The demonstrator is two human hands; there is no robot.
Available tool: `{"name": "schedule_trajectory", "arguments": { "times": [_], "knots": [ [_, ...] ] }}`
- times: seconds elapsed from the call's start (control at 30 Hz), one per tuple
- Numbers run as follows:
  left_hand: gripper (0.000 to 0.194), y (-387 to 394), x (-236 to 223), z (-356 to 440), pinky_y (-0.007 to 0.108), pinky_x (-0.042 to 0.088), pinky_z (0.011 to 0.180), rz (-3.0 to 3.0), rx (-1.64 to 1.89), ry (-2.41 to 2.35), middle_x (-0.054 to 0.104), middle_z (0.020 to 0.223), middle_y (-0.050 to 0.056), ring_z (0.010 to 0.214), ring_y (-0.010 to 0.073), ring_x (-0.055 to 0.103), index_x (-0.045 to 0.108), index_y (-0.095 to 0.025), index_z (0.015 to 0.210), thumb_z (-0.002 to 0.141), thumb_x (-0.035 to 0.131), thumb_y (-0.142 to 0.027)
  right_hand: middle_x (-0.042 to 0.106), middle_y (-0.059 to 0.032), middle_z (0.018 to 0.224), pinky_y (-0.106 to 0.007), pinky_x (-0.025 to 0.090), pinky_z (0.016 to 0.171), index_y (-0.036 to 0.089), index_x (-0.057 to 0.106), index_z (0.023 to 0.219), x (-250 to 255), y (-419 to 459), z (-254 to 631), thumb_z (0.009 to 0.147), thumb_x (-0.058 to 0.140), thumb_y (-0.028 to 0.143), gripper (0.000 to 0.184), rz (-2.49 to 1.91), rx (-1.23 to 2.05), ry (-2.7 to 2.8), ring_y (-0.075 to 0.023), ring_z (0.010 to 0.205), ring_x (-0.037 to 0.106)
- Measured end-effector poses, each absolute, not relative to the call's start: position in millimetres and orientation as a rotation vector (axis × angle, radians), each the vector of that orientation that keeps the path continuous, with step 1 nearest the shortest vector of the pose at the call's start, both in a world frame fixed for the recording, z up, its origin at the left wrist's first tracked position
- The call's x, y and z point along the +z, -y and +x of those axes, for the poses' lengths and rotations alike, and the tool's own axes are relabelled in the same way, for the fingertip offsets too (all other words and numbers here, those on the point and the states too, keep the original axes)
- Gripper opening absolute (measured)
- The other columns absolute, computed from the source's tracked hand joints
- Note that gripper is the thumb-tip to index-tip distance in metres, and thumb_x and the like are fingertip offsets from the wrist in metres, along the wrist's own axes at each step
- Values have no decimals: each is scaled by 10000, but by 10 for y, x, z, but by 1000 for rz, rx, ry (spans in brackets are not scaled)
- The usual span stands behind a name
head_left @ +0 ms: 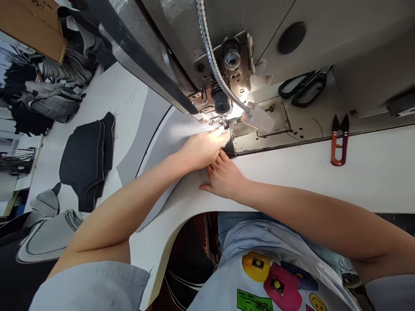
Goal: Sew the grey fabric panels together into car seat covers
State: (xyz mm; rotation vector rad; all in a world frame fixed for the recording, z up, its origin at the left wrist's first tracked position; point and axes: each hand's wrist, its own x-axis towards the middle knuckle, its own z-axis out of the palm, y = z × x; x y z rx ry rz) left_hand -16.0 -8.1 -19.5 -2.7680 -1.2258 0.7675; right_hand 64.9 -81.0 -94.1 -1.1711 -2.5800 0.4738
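Light grey fabric with a dark seam line lies under the sewing machine, and its lit needle area is just beyond my hands. My left hand is closed at the fabric edge close to the presser foot, its fingertips bent down beside the needle. What sits between those fingers is hidden. Right below it, my right hand rests low with fingers stretched forward and thumb out to the left, touching the work by the left hand. A small black piece with stitching shows between the hands and the machine bed.
Black-handled scissors lie on the machine bed. Red thread snips are on the white table at right. Stacked dark fabric pieces, grey cut pieces and a cardboard box stand at left. The table edge curves inward near my body.
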Motion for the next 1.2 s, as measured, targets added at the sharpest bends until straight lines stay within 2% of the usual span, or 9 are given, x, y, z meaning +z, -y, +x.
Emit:
{"name": "schedule_trajectory", "arguments": {
  "times": [0.13, 0.33, 0.43, 0.6, 0.77, 0.87, 0.97, 1.1, 1.2],
  "knots": [
    [519, 114, -249, -151, 366, 512, 898, -2742, 694, 1280, 566, 1353, 169, 1125, 273, 617, 485, -112, 1388, 882, 375, -80, 565, -215, 1395, -558, 238, 1204, 18, 570, 1363, -905, 696, 593, 949, 510, 537, 666, -1196, 561, 2578, -363, 1403, 384],
    [518, 14, -223, -387, 318, 507, 896, -3001, 563, 1199, 624, 1209, 124, 1072, 235, 615, 491, -132, 1406, 897, 396, -131, 464, -278, 1466, -549, 257, 1195, -61, 486, 1403, -929, 864, 638, 910, 588, 515, 765, -1212, 444, 2524, -387, 1401, 385],
    [459, 5, -244, -426, 294, 507, 833, -3003, 528, 1155, 645, 1057, 102, 964, 212, 623, 575, -135, 1300, 891, 371, -95, 407, -293, 1502, -530, 251, 1206, -86, 426, 1433, -956, 985, 657, 900, 609, 486, 803, -1217, 407, 2509, -392, 1432, 342],
    [351, 131, -321, -261, 306, 495, 730, -2835, 585, 1289, 629, 966, 114, 856, 229, 619, 624, -126, 1081, 823, 407, -29, 524, -295, 1402, -533, 232, 1212, -70, 588, 1301, -948, 969, 643, 907, 578, 496, 689, -1192, 418, 2547, -393, 1386, 401],
    [362, 121, -440, -218, 335, 500, 833, -2808, 378, 1261, 647, 1044, 142, 949, 249, 629, 610, -103, 1161, 864, 411, -46, 635, -241, 1283, -554, 272, 1166, -1, 649, 1261, -907, 806, 590, 929, 535, 469, 586, -1209, 465, 2554, -394, 1317, 462],
    [294, 8, -484, -307, 347, 503, 892, -2869, 228, 1250, 669, 1059, 131, 989, 252, 634, 653, -116, 1103, 890, 452, -133, 646, -261, 1250, -571, 330, 1112, -11, 656, 1237, -897, 737, 566, 927, 543, 469, 582, -1258, 482, 2519, -401, 1278, 494],
    [292, -89, -458, -422, 340, 516, 893, -2950, 107, 1258, 691, 1030, 105, 971, 239, 639, 668, -113, 1085, 839, 522, -172, 598, -295, 1305, -559, 343, 1115, -54, 613, 1264, -900, 743, 598, 923, 558, 475, 632, -1259, 443, 2506, -403, 1289, 490],
    [237, -113, -451, -526, 370, 500, 941, -3020, 25, 1083, 708, 946, 81, 960, 225, 628, 711, -148, 933, 861, 485, -156, 524, -310, 1388, -521, 276, 1191, -100, 496, 1359, -911, 821, 681, 916, 589, 425, 692, -1204, 365, 2509, -388, 1363, 434],
    [329, -81, -548, -549, 377, 509, 896, -2964, -67, 1063, 709, 880, 76, 905, 217, 619, 727, -167, 825, 911, 411, -139, 536, -312, 1373, -512, 295, 1188, -98, 527, 1327, -917, 856, 693, 923, 580, 408, 650, -1222, 362, 2515, -382, 1357, 444]
  ]
}}
